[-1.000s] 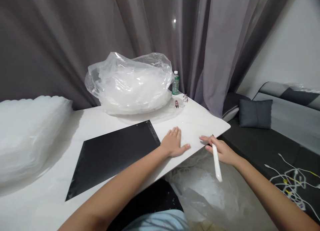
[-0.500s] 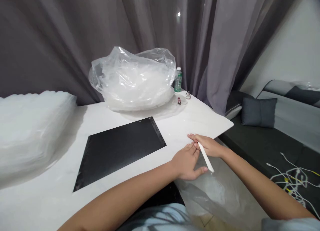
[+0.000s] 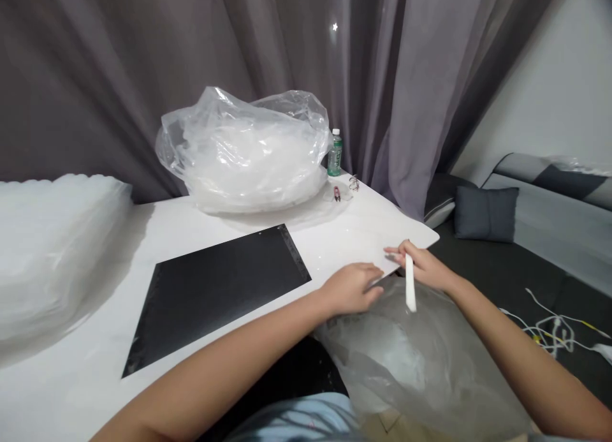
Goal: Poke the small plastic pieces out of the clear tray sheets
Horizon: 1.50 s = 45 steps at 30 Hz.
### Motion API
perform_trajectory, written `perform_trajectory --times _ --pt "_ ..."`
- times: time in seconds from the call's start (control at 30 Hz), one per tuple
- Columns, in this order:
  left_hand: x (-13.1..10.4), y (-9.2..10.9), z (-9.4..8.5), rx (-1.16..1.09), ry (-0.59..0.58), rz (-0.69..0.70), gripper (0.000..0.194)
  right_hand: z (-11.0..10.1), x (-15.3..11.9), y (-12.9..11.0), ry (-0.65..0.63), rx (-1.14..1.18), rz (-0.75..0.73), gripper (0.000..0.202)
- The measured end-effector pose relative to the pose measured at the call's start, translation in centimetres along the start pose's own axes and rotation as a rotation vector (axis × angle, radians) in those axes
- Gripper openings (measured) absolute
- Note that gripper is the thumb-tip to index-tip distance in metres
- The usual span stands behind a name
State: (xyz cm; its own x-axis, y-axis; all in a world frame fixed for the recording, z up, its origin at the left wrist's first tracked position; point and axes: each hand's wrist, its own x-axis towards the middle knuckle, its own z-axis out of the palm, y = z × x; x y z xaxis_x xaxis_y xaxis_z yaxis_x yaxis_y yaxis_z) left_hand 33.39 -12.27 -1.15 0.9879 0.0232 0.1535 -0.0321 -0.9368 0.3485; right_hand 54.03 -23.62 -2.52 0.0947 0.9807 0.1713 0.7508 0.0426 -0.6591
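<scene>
Plastic bottle with a green label, its lettering too small to read, no legible text

a grey curtain hangs across the back — a green-labelled bottle stands upright before it. to the right, a dark cushion rests on a sofa — tangled white cables lie there too.

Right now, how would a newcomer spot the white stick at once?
Find the white table and its right end. Just in front, the right hand holds the white stick, pointing down the picture. Slim and opaque, it stands out from the see-through plastic behind.
</scene>
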Motion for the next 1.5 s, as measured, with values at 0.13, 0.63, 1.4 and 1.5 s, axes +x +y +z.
perform_trajectory --times 0.13,0.63,1.4,1.5 --pt "1.8 -3.6 0.1 0.075 0.015 -0.242 0.075 -1.2 6.3 3.6 0.059 -0.124 0.066 0.009" --pt "-1.2 0.1 3.1 0.047 -0.105 0.01 0.084 2.4 8.7 3.2 -0.137 -0.254 -0.105 0.048" --pt "-10.6 -17.5 -7.9 0.37 0.08 -1.214 0.085 3.4 4.2 -2.3 -0.242 -0.134 -0.205 0.041" --pt "-8.8 -17.9 -6.5 0.343 0.055 -1.111 0.087 5.9 11.4 -3.2 -0.231 -0.196 -0.211 0.059"
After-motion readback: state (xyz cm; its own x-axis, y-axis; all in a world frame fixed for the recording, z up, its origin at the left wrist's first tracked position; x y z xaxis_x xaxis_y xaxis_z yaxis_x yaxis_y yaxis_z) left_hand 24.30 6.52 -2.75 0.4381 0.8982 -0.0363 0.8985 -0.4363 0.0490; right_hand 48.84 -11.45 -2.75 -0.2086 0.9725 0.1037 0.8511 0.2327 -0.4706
